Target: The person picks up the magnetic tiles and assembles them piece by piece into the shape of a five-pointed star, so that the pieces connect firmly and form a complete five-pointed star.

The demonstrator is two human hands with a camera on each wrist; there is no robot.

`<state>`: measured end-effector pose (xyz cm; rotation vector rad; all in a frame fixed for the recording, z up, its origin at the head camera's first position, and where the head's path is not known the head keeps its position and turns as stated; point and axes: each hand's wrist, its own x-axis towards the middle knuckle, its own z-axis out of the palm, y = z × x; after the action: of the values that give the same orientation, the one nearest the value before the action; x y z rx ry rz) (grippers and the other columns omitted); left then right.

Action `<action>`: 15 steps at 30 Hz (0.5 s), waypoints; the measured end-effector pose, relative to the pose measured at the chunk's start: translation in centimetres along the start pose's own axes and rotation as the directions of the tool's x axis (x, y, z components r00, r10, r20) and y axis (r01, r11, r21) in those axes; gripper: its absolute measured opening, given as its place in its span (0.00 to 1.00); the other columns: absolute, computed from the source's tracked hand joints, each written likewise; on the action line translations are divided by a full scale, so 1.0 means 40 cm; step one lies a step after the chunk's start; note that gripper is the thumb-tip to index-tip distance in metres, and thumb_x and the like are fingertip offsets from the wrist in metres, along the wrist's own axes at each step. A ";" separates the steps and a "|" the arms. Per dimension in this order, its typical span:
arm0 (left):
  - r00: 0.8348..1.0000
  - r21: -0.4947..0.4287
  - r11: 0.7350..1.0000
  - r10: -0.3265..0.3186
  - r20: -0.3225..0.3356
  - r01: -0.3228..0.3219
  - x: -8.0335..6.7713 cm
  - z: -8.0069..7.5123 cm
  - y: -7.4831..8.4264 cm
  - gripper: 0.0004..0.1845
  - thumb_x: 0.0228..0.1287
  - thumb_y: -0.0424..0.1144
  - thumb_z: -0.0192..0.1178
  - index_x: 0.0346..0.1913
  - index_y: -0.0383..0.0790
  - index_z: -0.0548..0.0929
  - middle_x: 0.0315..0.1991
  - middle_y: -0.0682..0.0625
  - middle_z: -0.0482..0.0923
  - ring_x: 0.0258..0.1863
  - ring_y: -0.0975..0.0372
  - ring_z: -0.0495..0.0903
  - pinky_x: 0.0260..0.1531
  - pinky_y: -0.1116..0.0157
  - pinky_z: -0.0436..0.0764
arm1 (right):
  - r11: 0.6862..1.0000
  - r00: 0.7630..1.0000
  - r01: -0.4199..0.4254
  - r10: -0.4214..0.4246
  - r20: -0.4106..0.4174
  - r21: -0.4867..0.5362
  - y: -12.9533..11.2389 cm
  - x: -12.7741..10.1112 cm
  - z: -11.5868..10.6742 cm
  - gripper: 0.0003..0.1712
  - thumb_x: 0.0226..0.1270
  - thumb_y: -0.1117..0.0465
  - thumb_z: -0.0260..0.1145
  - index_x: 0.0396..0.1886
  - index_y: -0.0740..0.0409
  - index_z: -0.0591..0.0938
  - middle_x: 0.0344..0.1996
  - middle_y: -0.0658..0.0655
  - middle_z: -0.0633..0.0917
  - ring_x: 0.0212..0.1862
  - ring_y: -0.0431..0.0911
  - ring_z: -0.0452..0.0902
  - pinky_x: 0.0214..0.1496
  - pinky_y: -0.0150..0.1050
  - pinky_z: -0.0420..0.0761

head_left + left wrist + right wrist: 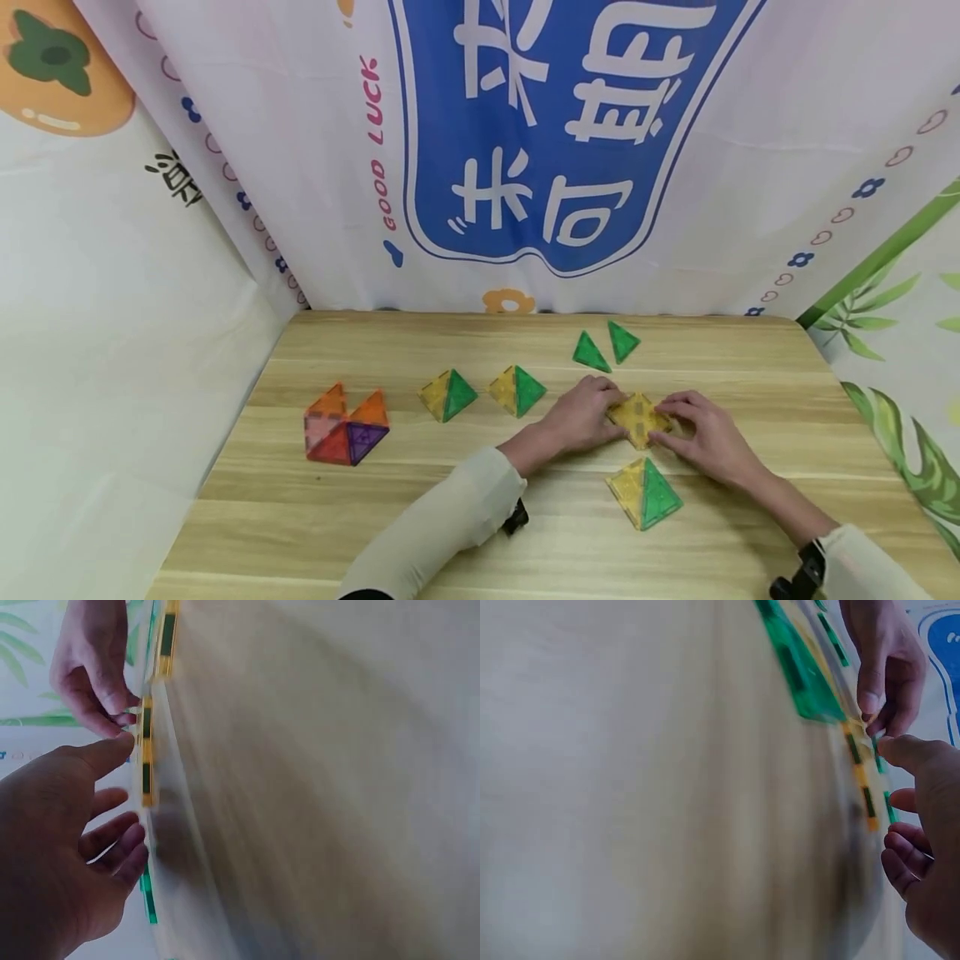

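Nearest the camera, a cream sleeve [442,525] runs up to the left hand [577,415], which meets the right hand [705,433] over a yellow tile piece [637,419] lying on the wooden table [300,517], right of its centre. Both hands pinch the piece at its edges with fingertips, left on its left side, right on its right.

The piece looks like translucent hard plastic: flat, stiff, light, with smooth faces that would likely slip, so the framed edges and corners seem the surest hold (the wrist views are blurred and show the tiles edge-on only).

Just in front lies a yellow and green pyramid [645,493]; behind stand two green triangles [606,346], and leftward two more yellow-green shapes [483,392] and an orange, red and purple cluster [345,427].
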<state>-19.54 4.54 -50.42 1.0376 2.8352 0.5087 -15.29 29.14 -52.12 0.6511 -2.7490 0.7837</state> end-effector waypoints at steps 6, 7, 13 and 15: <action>0.975 -0.043 0.987 -0.157 -0.160 0.152 0.022 -0.011 -0.041 0.28 0.72 0.55 0.69 0.68 0.44 0.82 0.66 0.49 0.79 0.66 0.58 0.76 0.63 0.65 0.80 | 1.000 1.000 0.011 -0.011 -0.004 0.025 0.028 0.078 -0.019 0.20 0.64 0.59 0.80 0.51 0.66 0.89 0.51 0.66 0.87 0.51 0.61 0.85 0.51 0.61 0.86; 0.967 -0.047 0.983 -0.185 -0.177 0.179 0.029 -0.012 -0.048 0.29 0.71 0.55 0.70 0.68 0.44 0.82 0.66 0.48 0.79 0.65 0.57 0.76 0.63 0.64 0.80 | 0.999 1.000 0.018 -0.017 -0.009 0.031 0.034 0.093 -0.019 0.20 0.64 0.59 0.80 0.51 0.67 0.89 0.51 0.67 0.87 0.50 0.62 0.85 0.50 0.61 0.86; 0.931 -0.036 0.951 -0.307 -0.196 0.306 0.068 -0.008 -0.083 0.37 0.69 0.60 0.69 0.74 0.44 0.77 0.69 0.46 0.75 0.69 0.55 0.75 0.66 0.61 0.79 | 0.998 1.000 0.002 -0.002 -0.002 0.062 0.073 0.179 0.001 0.21 0.69 0.59 0.77 0.54 0.70 0.88 0.55 0.71 0.85 0.53 0.65 0.84 0.49 0.60 0.88; 0.923 -0.036 0.943 -0.331 -0.197 0.330 0.080 -0.005 -0.094 0.39 0.70 0.61 0.69 0.76 0.43 0.75 0.71 0.46 0.74 0.70 0.54 0.74 0.67 0.60 0.78 | 0.998 1.000 -0.022 0.022 0.008 0.064 0.084 0.204 0.009 0.22 0.71 0.58 0.76 0.55 0.71 0.87 0.57 0.72 0.84 0.56 0.66 0.82 0.51 0.61 0.87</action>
<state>-24.33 3.84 -51.35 0.5091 3.0922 0.6096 -24.07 28.59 -51.39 0.6383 -2.7525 0.8793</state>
